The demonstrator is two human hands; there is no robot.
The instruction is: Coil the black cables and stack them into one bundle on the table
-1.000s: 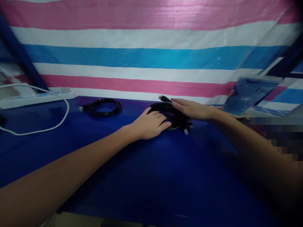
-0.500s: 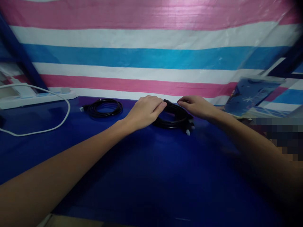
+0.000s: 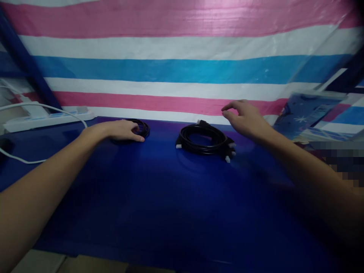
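Small black coiled cable (image 3: pixel 143 129) could uncoil if dragged, your left hand (image 3: pixel 122 131) lying flat, fingers unclamped; right hand (image 3: pixel 246 118) hovers, fingers apart.

Blue glossy surface (image 3: pixel 170 204). Pink, white and blue striped sheet (image 3: pixel 182 68) hangs behind it. White power strip (image 3: pixel 48 118) at far left, white cord (image 3: pixel 14 158) looping beside it. Blue printed packet (image 3: pixel 304 112) leans at right. Dark blue post (image 3: pixel 25 64) at upper left.

small coil (image 3: pixel 143 128) under left hand (image 3: pixel 121 130): black | big coil (image 3: pixel 203 138) beside right hand (image 3: pixel 246 117): black; white plugs | table (image 3: pixel 170 197): plain blue | tarp (image 3: pixel 182 68): pink, white, cyan stripes | strip (image 3: pixel 42 119): white | booklet (image 3: pixel 301 113) beyond right hand: blue; white star
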